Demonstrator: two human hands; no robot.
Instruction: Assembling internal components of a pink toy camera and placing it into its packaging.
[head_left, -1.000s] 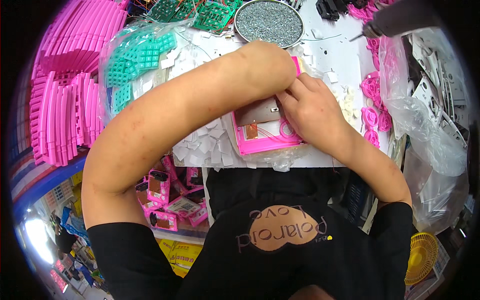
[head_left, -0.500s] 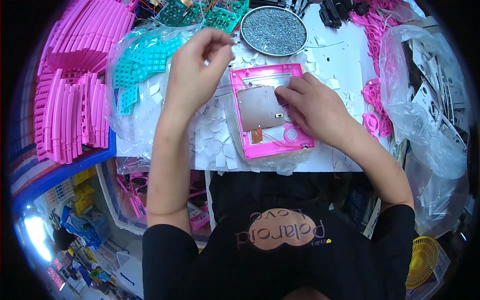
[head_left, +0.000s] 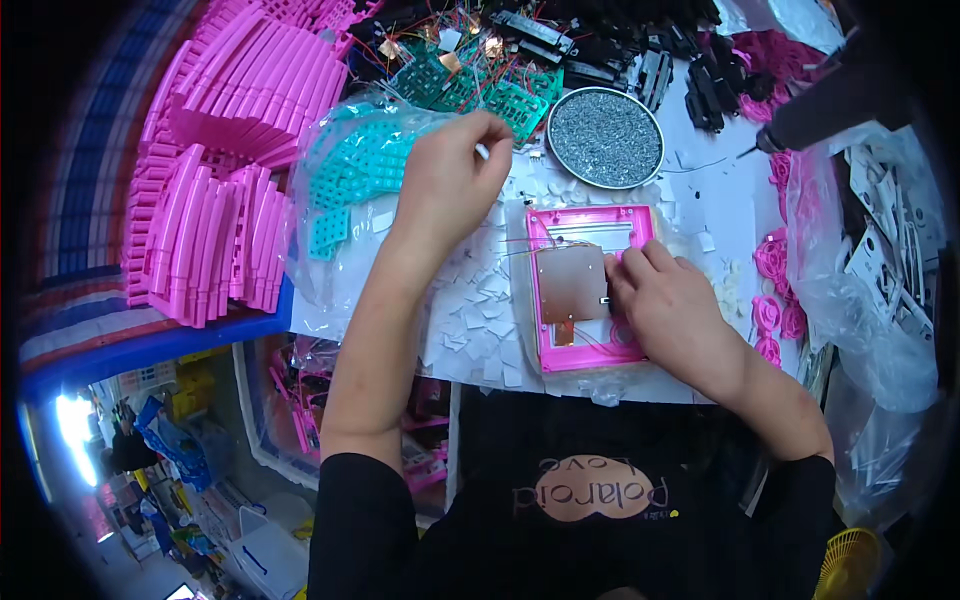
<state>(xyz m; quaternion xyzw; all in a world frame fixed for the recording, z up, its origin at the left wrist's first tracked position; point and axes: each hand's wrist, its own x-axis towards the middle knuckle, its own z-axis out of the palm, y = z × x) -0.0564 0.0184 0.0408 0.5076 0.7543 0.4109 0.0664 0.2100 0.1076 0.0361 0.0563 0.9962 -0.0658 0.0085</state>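
Observation:
A pink plastic housing lies open side up at the table's front. Inside it sits a flat brownish-grey circuit board, with thin wires leaving its upper left. My right hand rests over the housing's right side, fingers curled at the board's right edge, seemingly gripping it. My left hand is raised left of a round dish of small metal screws. Its thumb and forefinger are drawn together; anything between them is too small to make out.
Stacked pink plastic parts and bagged turquoise keypads stand left. Wired green circuit boards and black parts lie behind. A dark power screwdriver hangs at upper right. White paper pieces are scattered beside the housing.
The whole view has shifted, so the table's things appear lower and further right, and the screwdriver has come into view. Both hands keep nearly the same places relative to housing and dish.

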